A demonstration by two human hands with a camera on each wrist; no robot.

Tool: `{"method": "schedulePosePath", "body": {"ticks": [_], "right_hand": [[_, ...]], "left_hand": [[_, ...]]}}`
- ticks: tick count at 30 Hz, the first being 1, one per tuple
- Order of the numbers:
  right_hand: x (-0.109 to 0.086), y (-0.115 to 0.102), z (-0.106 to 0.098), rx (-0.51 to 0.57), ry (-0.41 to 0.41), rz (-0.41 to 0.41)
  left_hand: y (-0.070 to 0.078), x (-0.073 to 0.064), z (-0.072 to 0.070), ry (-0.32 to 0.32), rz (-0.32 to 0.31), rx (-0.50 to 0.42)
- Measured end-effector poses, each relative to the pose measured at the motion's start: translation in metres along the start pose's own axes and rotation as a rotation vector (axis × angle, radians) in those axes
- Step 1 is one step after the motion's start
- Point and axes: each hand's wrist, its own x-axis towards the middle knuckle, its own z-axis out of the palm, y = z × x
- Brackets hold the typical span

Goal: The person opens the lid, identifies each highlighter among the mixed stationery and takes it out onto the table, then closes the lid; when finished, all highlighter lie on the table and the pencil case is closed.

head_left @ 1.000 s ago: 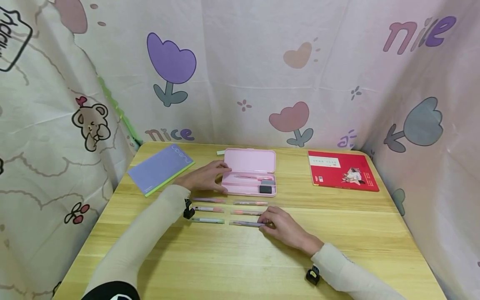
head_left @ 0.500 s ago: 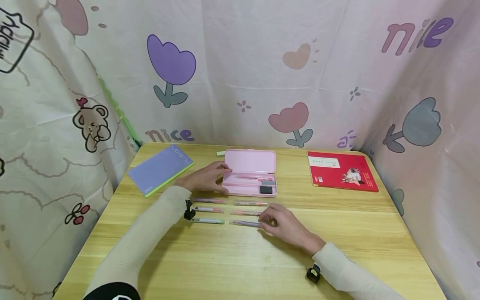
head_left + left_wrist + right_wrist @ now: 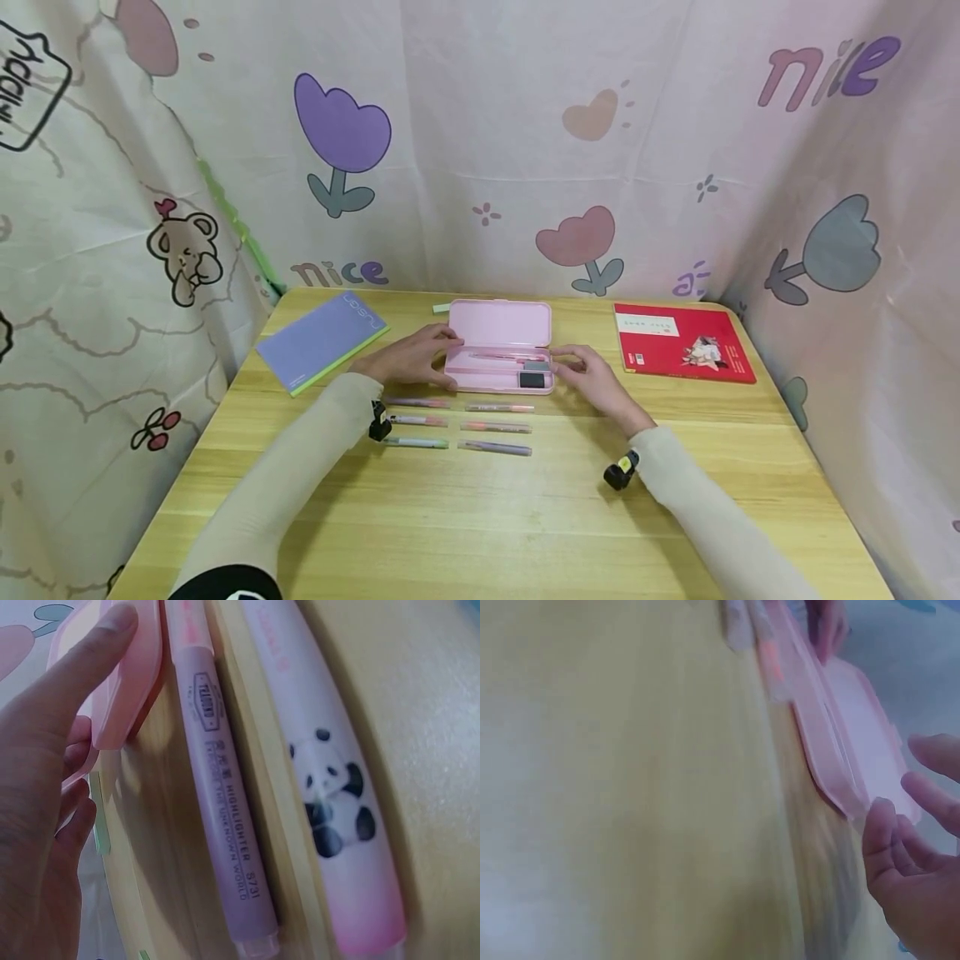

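Note:
A pink pencil case (image 3: 498, 323) lies with its lid raised at the table's back middle; inside are a thin pen (image 3: 498, 357), a grey piece (image 3: 536, 365) and a black block (image 3: 532, 380). My left hand (image 3: 405, 358) grips the case's left end, thumb and fingers at its corners. At the right end, my right hand (image 3: 596, 385) has its fingers spread apart, close to or touching the case; blur in the right wrist view hides which. Two columns of pens lie in front, including a purple highlighter (image 3: 225, 795), a panda-printed pen (image 3: 337, 795) and a purple pen (image 3: 495, 448).
A blue-purple notebook (image 3: 322, 342) lies at the back left, a red book (image 3: 684, 343) at the back right. Behind the case sits a small pale green strip (image 3: 440, 308). Patterned cloth (image 3: 480, 150) hangs around the wooden table (image 3: 480, 525).
My right hand has left the purple pen, which lies on the table, and moved up and away to the case's right end. The left hand has stayed at the case.

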Motion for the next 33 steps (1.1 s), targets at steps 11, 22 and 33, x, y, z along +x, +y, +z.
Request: {"method": "schedulePosePath", "body": {"ticks": [11, 22, 33], "right_hand": [[0.033, -0.002, 0.003, 0.193, -0.053, 0.121], [0.037, 0.003, 0.002, 0.327, -0.022, 0.147], [0.037, 0.000, 0.000, 0.520, -0.028, 0.114]], "left_hand": [[-0.001, 0.001, 0.002, 0.008, -0.002, -0.006], [-0.002, -0.004, 0.002, 0.123, 0.022, 0.027], [-0.009, -0.010, -0.002, 0.311, -0.156, -0.311]]}}
